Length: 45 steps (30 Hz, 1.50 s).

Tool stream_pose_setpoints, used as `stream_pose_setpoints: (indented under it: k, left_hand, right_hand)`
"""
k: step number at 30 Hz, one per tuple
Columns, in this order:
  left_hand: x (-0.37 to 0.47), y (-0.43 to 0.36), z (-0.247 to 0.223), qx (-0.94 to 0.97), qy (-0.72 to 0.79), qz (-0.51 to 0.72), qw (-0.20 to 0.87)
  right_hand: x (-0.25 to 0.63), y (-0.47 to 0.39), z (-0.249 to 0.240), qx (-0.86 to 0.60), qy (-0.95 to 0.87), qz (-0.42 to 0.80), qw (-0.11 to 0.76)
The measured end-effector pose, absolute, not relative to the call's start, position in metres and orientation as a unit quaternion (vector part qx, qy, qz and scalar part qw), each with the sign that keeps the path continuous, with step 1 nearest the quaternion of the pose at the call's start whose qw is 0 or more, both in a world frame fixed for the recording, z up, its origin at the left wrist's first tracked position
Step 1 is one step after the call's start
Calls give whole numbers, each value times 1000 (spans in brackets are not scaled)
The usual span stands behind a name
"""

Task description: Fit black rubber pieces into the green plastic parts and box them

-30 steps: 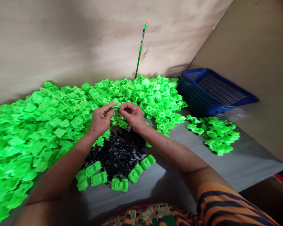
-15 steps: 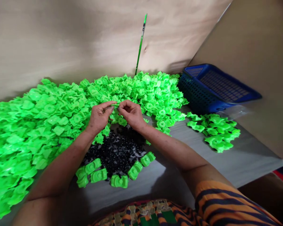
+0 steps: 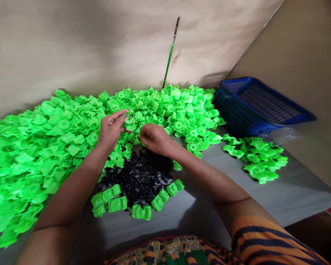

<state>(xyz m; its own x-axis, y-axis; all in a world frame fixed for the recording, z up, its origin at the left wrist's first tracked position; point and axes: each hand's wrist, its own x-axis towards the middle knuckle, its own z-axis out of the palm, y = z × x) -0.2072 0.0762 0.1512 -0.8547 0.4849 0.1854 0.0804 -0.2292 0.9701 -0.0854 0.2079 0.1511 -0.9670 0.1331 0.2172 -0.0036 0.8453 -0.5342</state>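
Note:
My left hand (image 3: 110,129) pinches a bright green plastic toy car body (image 3: 130,122) by its edge, with a thin dark bar showing across its upper end. Just to its right, apart from the car body, my right hand (image 3: 156,140) is closed with fingers curled down; whatever they hold is hidden. Below both hands lies a pile of small black parts (image 3: 143,180), too fine to make out singly. Several green car bodies (image 3: 141,212) are set along the near rim of that pile. A great heap of similar green pieces (image 3: 63,138) spreads behind and left of my hands.
At the right back, a blue plastic basket (image 3: 234,110) stands against the wall. A smaller group of green pieces (image 3: 264,162) lies on the grey tabletop (image 3: 217,176) in front of it. A thin green stick (image 3: 169,59) rises behind the heap.
Both hands were together at one green piece; now my right hand has drawn away from it, down and to the right. The left hand has turned the car body into fuller view.

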Motion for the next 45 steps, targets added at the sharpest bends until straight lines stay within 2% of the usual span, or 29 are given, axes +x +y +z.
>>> stream_pose_setpoints:
  k: [3,5,14,19,24,28,32,37,41,45]
  left_hand:
    - [-208,77,151,222,592,759,156]
    - [-205,77,151,220,590,758,171]
    - [-201,79,150,220,609,740,184]
    - [-202,79,147,223,616,736,174]
    - [-204,79,148,219,604,747,168]
    - [-204,79,149,220,607,745,166]
    - [-201,80,149,216,601,748,181]
    - [-195,81,148,208,597,748,203]
    - [-191,82,147,208,581,758,211]
    - [-190,82,148,204,578,760,215]
  right_hand:
    - [-78,191,157,40,-992,91,-79]
    - [-76,181,157,61,-988,30,-139]
    - [-78,178,152,95,-981,17,-169]
    - [-77,189,150,105,-981,119,-114]
    - [-74,212,162,129,-931,340,-27]
    - [-75,226,166,63,-854,512,63]
    - [-84,226,158,-11,-783,610,121]
    - [-95,214,142,-64,-739,634,218]
    - [-95,207,133,-81,-759,577,290]
    - [-92,204,130,-88,-792,511,322]
